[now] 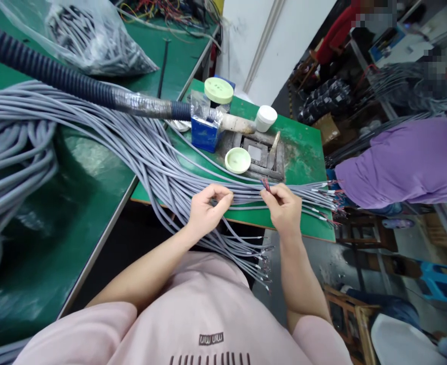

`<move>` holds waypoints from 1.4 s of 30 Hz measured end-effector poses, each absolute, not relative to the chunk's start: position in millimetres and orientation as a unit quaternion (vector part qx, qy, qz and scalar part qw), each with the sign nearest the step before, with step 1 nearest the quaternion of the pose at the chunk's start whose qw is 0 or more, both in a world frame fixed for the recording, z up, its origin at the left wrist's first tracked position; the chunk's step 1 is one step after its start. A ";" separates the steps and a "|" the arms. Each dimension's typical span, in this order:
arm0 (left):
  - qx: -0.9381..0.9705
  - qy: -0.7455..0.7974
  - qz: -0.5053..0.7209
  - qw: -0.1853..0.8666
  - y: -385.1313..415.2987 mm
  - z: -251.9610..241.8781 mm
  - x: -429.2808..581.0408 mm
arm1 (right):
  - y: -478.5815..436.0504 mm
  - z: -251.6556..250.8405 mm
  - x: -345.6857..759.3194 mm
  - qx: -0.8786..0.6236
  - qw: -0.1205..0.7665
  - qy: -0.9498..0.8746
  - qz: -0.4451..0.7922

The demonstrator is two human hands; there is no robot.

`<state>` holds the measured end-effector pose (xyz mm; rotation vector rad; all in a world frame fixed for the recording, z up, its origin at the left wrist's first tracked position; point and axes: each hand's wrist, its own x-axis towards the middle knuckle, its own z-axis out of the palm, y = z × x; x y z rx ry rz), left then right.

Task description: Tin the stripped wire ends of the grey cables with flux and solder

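Note:
Long grey cables (pixel 185 180) run in a thick bundle across the green table, their stripped ends fanned out at the right edge. My right hand (pixel 284 205) is closed on the thin red and dark wires (pixel 266 185) at a cable end, which stick up past the fingertips. To its left, my left hand (pixel 209 209) has thumb and fingers pinched together above the bundle; whatever lies between the fingertips is too small to make out. More cable ends (pixel 259 263) hang below the table edge, near my shirt.
Beyond the hands are a soldering pot (pixel 257 153), a pale green lid (pixel 237 160), a white jar (pixel 265 118), a blue box (pixel 204 134) and a ribbed hose (pixel 82 94). A person in purple (pixel 402 162) is at the right.

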<state>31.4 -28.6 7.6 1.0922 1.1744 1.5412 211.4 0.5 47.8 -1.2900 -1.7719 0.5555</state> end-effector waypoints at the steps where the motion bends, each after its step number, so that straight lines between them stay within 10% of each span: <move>1: 0.475 0.485 0.617 0.399 -24.4 6.1 25.1 | 10.1 50.4 211.2 -0.516 0.416 -0.718 0.213; 23: 0.694 0.468 0.533 0.122 -6.1 -17.5 11.1 | 130.8 43.8 155.7 -0.556 -0.026 -0.831 0.011; 42: 0.703 0.474 0.515 0.126 -6.4 -17.5 9.7 | 154.2 57.7 204.4 -0.623 0.083 -0.777 -0.031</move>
